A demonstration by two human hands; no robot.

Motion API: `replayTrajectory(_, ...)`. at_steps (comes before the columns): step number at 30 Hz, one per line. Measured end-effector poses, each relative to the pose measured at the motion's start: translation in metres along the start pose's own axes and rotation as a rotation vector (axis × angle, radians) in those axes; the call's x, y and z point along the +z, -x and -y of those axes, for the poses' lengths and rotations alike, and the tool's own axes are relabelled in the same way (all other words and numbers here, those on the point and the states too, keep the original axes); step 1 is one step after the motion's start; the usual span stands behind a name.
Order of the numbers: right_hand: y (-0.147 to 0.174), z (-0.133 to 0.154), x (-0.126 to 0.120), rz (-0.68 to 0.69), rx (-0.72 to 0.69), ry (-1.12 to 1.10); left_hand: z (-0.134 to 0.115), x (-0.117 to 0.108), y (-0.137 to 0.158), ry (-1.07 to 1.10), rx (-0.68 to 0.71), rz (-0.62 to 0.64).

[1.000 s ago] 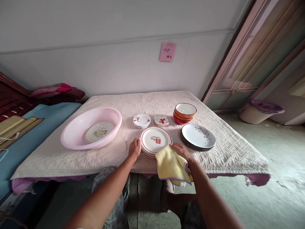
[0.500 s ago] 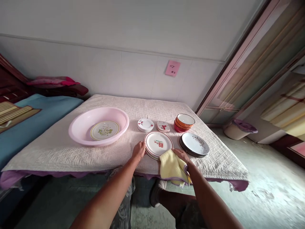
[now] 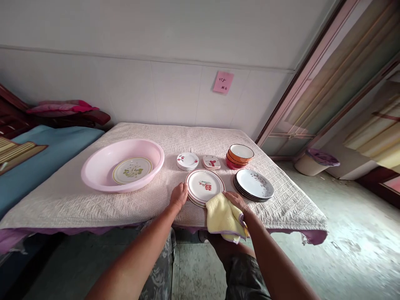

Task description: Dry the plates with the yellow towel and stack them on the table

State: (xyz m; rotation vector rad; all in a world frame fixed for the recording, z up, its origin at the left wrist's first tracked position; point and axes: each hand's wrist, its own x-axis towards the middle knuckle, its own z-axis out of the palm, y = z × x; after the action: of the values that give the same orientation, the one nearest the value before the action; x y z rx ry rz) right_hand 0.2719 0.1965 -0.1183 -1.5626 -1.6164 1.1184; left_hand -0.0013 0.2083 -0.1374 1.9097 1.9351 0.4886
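A white plate (image 3: 203, 185) with a red rim and a red and green print tops a stack of like plates near the table's front edge. My left hand (image 3: 179, 195) grips its left edge, fingers curled round the rim. At the right edge is my right hand (image 3: 235, 200), closed on a yellow cloth (image 3: 220, 216) with a purple border; the cloth hangs over the table's front edge. My right fingertips are partly hidden by the cloth. Just right of that hand stands a stack of dark-edged plates (image 3: 256, 183).
A pink basin (image 3: 93, 173) holding a green-printed plate (image 3: 133, 171) stands on the left of the quilted cover (image 3: 125, 208). Behind my hands are small flowered plates (image 3: 188, 159), squarish dishes (image 3: 211, 161) and stacked orange bowls (image 3: 240, 155). A bin (image 3: 311, 162) stands on the floor at right.
My view has shifted slightly, so the table things sit a little further left. Both hands keep their places at the plate stack; the cloth stays in my right hand.
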Motion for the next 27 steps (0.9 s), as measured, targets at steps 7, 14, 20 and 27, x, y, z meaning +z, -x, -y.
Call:
replayTrajectory(7, -0.0039, -0.0023, 0.0005, 0.005, -0.02, 0.028, 0.0006, -0.001, 0.0006, -0.05, 0.03, -0.002)
replayTrajectory(14, 0.0017, 0.0039, 0.0017, 0.012, -0.035, 0.03, 0.0019, 0.0018, 0.0003, -0.027, 0.042, -0.004)
replayTrajectory(20, 0.0055, 0.0049, 0.0034, 0.005, -0.03, 0.033, -0.0008, 0.0021, 0.0017, 0.039, -0.014, -0.023)
replayTrajectory(27, 0.0022, -0.0016, 0.003, 0.0, -0.013, 0.027, -0.0002, 0.001, -0.004, 0.114, -0.063, -0.031)
